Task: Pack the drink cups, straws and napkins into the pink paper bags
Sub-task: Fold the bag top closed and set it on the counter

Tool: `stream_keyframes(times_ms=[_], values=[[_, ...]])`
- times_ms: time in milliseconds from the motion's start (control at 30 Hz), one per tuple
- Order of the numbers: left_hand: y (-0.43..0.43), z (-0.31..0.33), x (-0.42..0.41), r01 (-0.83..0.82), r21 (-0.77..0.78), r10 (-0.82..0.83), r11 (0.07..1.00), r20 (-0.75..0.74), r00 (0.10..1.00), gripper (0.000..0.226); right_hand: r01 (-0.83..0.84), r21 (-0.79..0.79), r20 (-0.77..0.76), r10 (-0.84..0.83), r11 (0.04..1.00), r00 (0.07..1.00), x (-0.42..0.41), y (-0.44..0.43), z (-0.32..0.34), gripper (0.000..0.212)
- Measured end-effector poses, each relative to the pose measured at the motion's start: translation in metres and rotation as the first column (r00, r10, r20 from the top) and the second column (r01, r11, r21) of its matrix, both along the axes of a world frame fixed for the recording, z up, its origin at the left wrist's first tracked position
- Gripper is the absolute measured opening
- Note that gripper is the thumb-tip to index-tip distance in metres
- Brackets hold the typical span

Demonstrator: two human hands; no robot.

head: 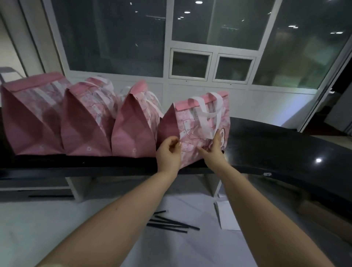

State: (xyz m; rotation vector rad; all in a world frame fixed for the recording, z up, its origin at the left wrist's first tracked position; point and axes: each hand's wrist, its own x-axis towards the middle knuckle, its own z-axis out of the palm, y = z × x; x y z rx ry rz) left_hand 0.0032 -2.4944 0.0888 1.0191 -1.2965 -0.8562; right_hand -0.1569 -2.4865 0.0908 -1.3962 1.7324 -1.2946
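Folded tops hide whatever the 4 pink bags (133, 122) hold. On the rightmost bag (192, 122) the right hand (214, 150) covers part of the printed figure (222, 134) — unreadable. Black straws (171, 223) lie blurred; both forearms (118, 219) run off the bottom edge

You are standing at a two-level service desk of the kind found in a shop or takeaway. Its raised black glossy top (266, 144) carries a row of pink paper bags (85, 123), and black straws (171, 224) lie on the white lower desk (57, 228). Behind it, tall white-framed glass panes (114, 38) reflect rows of ceiling lights (199, 2), which suggests a commercial room rather than a home.
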Motion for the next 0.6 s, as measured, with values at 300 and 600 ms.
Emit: stream_keyframes(times_ms=[300, 600], values=[[-0.021, -0.002, 0.012, -0.028, -0.096, 0.035, 0.995, 0.07, 0.997, 0.054, 0.183, -0.222, 0.239, -0.129, 0.958, 0.962, 0.044, 0.014, -0.014, 0.052], [-0.025, 0.001, -0.008, -0.102, -0.155, 0.155, 0.983, 0.381, 0.911, 0.074, 0.263, -0.27, 0.23, -0.204, 0.926, 0.952, 0.025, 0.002, -0.004, 0.06]])
